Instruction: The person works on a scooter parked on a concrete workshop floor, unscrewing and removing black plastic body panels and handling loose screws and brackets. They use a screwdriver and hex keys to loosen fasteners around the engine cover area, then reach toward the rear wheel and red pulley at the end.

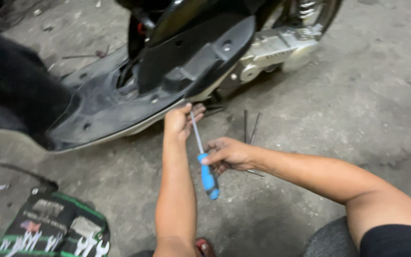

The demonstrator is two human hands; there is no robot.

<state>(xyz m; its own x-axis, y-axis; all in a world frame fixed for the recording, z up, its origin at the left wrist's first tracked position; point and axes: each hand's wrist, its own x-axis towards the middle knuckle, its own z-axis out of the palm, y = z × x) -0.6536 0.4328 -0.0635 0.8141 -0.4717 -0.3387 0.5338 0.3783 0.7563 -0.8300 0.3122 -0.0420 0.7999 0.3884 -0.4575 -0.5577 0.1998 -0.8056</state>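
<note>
Gripping a blue-handled steel screwdriver (pixel 204 157), right hand (pixel 228 154) aims under the black plastic scooter floorboard (pixel 120 102); left hand (pixel 179 123) pinches its tip, screw unseen

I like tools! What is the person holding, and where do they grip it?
The right hand grips a blue-handled screwdriver at the handle's top; the left hand steadies its tip.

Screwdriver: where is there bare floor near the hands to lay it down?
Bare concrete floor lies right of the right hand, beyond the loose rods. Another bare patch lies between the left hand forearm and the wrench roll. It is crowded under the scooter's footboard, where the screwdriver points.
</note>
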